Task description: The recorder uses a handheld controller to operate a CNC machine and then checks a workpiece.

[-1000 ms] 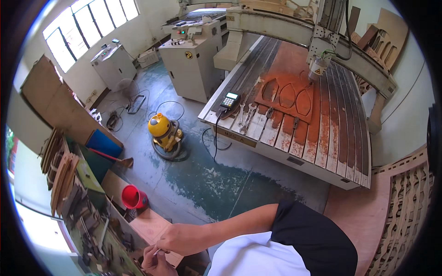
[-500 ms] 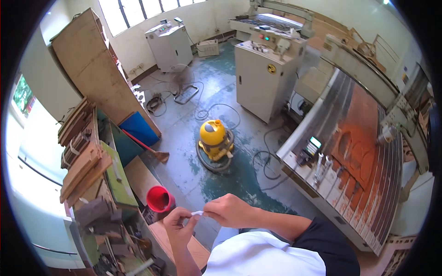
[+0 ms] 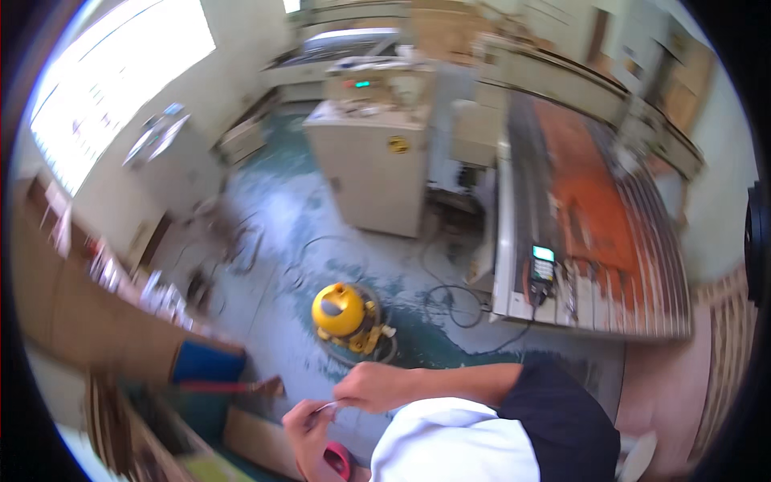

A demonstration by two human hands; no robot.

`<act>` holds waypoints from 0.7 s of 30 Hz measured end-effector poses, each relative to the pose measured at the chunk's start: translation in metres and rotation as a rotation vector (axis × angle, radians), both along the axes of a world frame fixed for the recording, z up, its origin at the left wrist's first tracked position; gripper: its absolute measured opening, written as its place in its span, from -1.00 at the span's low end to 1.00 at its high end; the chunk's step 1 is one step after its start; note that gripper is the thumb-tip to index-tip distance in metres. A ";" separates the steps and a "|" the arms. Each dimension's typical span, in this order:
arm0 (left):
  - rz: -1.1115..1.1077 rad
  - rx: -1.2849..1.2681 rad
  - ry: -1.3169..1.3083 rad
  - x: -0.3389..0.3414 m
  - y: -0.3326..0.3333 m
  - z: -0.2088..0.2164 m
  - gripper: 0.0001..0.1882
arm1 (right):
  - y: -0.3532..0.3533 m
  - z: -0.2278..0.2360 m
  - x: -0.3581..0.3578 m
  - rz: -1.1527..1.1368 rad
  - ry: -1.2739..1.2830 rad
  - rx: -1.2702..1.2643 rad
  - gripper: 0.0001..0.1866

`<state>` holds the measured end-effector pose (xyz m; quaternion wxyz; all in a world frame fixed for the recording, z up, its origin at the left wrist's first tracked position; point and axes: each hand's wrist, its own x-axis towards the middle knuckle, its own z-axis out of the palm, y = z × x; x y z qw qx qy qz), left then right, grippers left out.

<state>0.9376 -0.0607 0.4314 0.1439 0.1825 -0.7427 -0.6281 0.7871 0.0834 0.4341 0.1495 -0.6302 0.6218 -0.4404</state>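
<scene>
A small, thin white piece (image 3: pixel 327 407) spans the gap between my two hands; its kind is too small and blurred to tell. My left hand (image 3: pixel 304 425) pinches one end between thumb and fingers. The other end sits in the closed fingers of my right hand (image 3: pixel 367 386). Both hands are held in front of my body, above the floor. A red bucket (image 3: pixel 338 459) shows just below my left hand, partly hidden by my forearm. Beyond my right hand stands a yellow vacuum cleaner (image 3: pixel 338 310) with its grey hose wound around it.
To the right is a slatted machine bed (image 3: pixel 598 301) with reddish dust, a handheld controller (image 3: pixel 543 265) and wrenches. A control cabinet (image 3: pixel 369 169) stands ahead. Cables (image 3: pixel 454 305) lie on the floor. Stacked boards (image 3: pixel 108 426) and a broom (image 3: pixel 269 387) are at left.
The view has swung to the right, so the room shifts left and tilts in the picture. Both hands keep their hold on the white piece and sit slightly lower left.
</scene>
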 end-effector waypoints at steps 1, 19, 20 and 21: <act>-0.018 -0.026 -0.006 -0.012 -0.028 -0.005 -0.92 | -0.022 0.001 -0.012 -0.030 0.009 0.006 -0.82; -0.693 -0.363 -0.008 -0.283 -0.393 0.027 -0.86 | -0.339 -0.001 -0.184 -0.499 -0.052 -0.037 -0.80; -0.754 -0.470 -0.005 -0.301 -0.414 0.030 -0.85 | -0.358 -0.002 -0.193 -0.527 -0.079 -0.027 -0.82; -0.772 -0.484 0.014 -0.320 -0.433 0.036 -0.86 | -0.376 0.001 -0.202 -0.568 -0.133 -0.026 -0.85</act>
